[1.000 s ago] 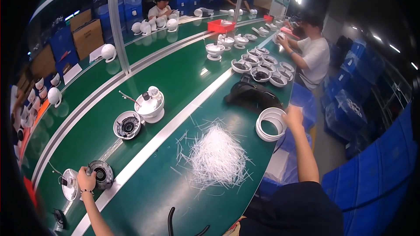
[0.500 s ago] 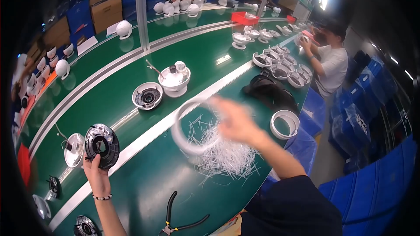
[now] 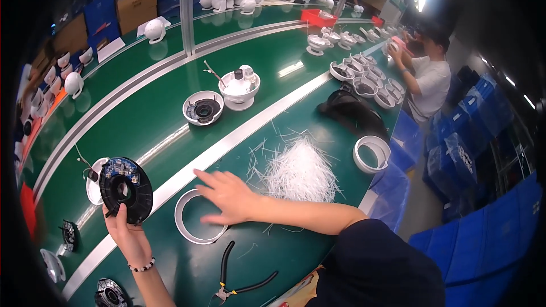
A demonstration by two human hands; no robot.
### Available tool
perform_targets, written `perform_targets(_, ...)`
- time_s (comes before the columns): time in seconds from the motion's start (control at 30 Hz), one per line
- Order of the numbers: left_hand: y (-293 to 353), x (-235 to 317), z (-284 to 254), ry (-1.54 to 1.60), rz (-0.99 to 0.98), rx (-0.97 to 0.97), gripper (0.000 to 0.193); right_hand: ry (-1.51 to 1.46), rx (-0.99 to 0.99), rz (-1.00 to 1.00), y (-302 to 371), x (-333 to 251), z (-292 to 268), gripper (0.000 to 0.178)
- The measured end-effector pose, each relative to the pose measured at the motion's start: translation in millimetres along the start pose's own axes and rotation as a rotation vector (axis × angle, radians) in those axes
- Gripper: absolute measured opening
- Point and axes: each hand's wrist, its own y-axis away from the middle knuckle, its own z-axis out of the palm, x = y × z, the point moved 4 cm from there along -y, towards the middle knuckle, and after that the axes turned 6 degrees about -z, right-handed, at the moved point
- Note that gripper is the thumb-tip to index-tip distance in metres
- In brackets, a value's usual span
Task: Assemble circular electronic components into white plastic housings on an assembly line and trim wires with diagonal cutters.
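My left hand (image 3: 128,240) is closed on a black round plate (image 3: 139,198), gripping its lower edge with the thumb in front. The plate stands tilted up, with a hole in its middle and a blue circuit board (image 3: 126,169) near its top. My right hand (image 3: 232,198) is open, fingers spread, over the right side of a white ring (image 3: 181,223) on the green table. Whether it still touches the ring I cannot tell. Black-handled cutting pliers (image 3: 224,276) lie open below the ring. Beyond my right forearm is a heap of thin white plastic strips (image 3: 301,175).
Another white ring (image 3: 357,156) stands at the table's right edge, near a black bundle (image 3: 352,115). A white bowl with black insert (image 3: 203,108) and a white base (image 3: 243,95) sit across the metal strip. Several white housings (image 3: 367,82) lie towards a co-worker (image 3: 429,79).
My right hand has brought the white ring left and down from over the strips onto the table, and its fingers have spread. The plate in my left hand has turned, showing its circuit board.
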Motion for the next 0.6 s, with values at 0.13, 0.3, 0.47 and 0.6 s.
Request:
perform_targets(0.13,2.6,12.5,-9.2,0.009,0.043,0.015,0.039,0.008,-0.269,-0.319,-26.7,-25.8,30.8,0.107)
perform_targets(0.3,-2.6,-2.0,27.3,0.12,0.002,0.038,0.045,-0.147,-0.187,-0.234,-26.9,14.8,14.8,0.084)
perform_targets(0.47,1.4,-0.2,8.1,0.124,-0.026,0.045,0.042,-0.15,-0.325,-0.233,-29.1,-24.8,3.8,0.108)
perform_targets(0.6,3.7,-0.8,8.6,0.113,-0.026,0.033,0.041,-0.037,-0.521,-0.318,-19.1,-39.8,23.0,0.111)
